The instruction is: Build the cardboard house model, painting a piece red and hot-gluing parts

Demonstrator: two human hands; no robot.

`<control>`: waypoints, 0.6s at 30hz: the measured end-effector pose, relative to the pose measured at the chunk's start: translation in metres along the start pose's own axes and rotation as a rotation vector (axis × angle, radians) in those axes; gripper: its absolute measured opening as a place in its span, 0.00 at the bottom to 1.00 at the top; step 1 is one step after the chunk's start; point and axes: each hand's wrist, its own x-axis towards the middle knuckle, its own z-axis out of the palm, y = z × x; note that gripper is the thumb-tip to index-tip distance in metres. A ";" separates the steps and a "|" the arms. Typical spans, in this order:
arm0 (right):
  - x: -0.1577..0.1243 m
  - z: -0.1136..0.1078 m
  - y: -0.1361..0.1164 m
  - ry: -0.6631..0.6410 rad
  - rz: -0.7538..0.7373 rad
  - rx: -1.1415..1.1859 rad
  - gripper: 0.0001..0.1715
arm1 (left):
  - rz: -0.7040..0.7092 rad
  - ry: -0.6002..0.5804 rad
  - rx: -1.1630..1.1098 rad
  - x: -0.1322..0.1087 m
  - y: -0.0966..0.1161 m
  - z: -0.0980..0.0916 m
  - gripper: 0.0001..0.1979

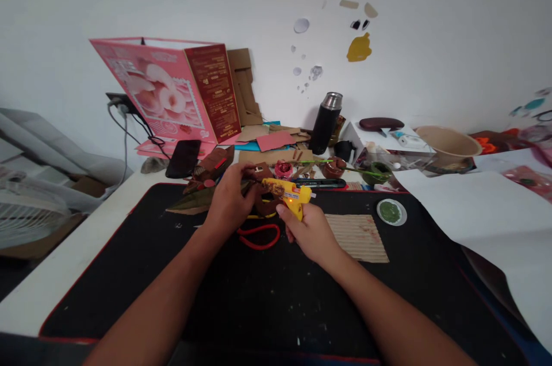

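Observation:
My right hand (pixel 311 232) is closed around the handle of a yellow hot glue gun (pixel 297 196), which points left with a small light glowing on its body. My left hand (pixel 230 200) is closed just left of the nozzle, its fingers pinching a small brown piece (pixel 260 172) whose kind I cannot make out. Brown crumbly material shows around the nozzle. Below the hands lie scissors with red handles (pixel 259 246). A dark green leaf-shaped piece (pixel 187 204) rests left of my left hand, beside brown cardboard parts (pixel 215 160).
A corrugated cardboard piece (pixel 357 237) and a dish of green paint (pixel 390 212) lie right on the black mat (pixel 276 308). Behind stand paint jars (pixel 333 167), a black thermos (pixel 326 124) and a pink box (pixel 164 90). A phone (pixel 183 159) lies left; white paper (pixel 470 205) covers the right.

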 end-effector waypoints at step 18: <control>0.001 -0.002 -0.001 -0.003 -0.002 -0.017 0.37 | -0.012 0.023 -0.033 0.001 -0.001 -0.001 0.21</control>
